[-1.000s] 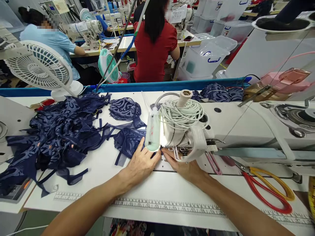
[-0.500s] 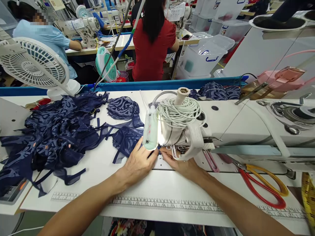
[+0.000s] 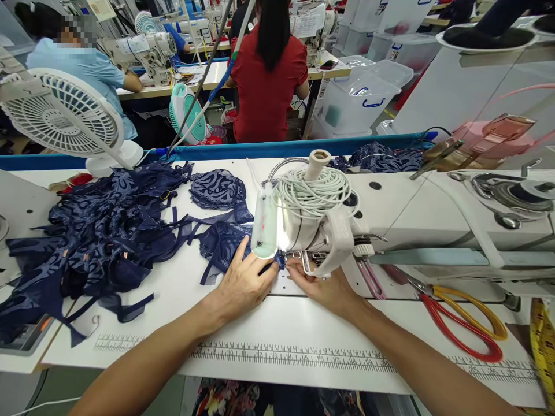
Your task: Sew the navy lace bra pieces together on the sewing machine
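Note:
A navy lace bra [image 3: 225, 242] lies on the machine bed, one edge running under the lit needle area of the white sewing machine [image 3: 303, 228]. My left hand [image 3: 245, 283] rests on this bra left of the needle, fingers spread and flat, thumb pointing toward the needle. On the other side, my right hand [image 3: 323, 292] has its fingertips bent together at the bra's edge beside the presser foot; the machine head partly hides these fingers. A pale green lamp cover [image 3: 265, 225] hangs over the left fingertips.
A heap of navy bras [image 3: 104, 242] spreads at the left, near a white fan [image 3: 69, 115]. Right of my hands lie pink tweezers [image 3: 371, 278], scissors [image 3: 463, 323] and a yellow tape measure [image 3: 541, 346]. A ruler strip [image 3: 277, 353] runs along the front. Two people sit beyond.
My right fingertips have shifted slightly right, away from the needle, and a little more navy fabric shows between the hands. The left hand stays on the bra.

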A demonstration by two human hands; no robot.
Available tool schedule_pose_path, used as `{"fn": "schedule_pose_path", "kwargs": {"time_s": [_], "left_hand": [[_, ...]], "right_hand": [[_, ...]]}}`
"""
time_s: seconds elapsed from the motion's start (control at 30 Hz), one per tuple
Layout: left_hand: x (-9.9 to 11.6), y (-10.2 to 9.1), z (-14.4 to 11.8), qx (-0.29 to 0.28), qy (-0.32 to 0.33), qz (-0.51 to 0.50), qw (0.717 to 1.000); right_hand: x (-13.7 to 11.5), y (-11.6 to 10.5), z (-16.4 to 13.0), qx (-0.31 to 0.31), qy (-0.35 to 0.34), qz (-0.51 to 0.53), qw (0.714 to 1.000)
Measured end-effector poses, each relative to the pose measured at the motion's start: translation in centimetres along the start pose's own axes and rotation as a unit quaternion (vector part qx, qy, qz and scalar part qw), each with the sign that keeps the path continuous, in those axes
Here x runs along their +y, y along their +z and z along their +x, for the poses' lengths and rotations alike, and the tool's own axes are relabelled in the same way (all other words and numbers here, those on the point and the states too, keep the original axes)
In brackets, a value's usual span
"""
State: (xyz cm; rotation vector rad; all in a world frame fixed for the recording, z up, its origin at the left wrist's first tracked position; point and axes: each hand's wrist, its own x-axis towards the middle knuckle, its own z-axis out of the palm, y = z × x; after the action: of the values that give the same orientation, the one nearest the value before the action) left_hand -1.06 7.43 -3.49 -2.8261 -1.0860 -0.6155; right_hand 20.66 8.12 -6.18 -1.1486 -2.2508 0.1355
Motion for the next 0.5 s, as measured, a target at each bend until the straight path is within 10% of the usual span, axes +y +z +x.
{"fn": "schedule_pose_path", "kwargs": {"time_s": [0.5], "left_hand": [[-0.31,-0.03,-0.14,0.005,0.010,-0.021,1.000]], "right_hand": [[-0.61,-0.72,-1.03,-0.033,-0.087,-0.090,0.992]]}}
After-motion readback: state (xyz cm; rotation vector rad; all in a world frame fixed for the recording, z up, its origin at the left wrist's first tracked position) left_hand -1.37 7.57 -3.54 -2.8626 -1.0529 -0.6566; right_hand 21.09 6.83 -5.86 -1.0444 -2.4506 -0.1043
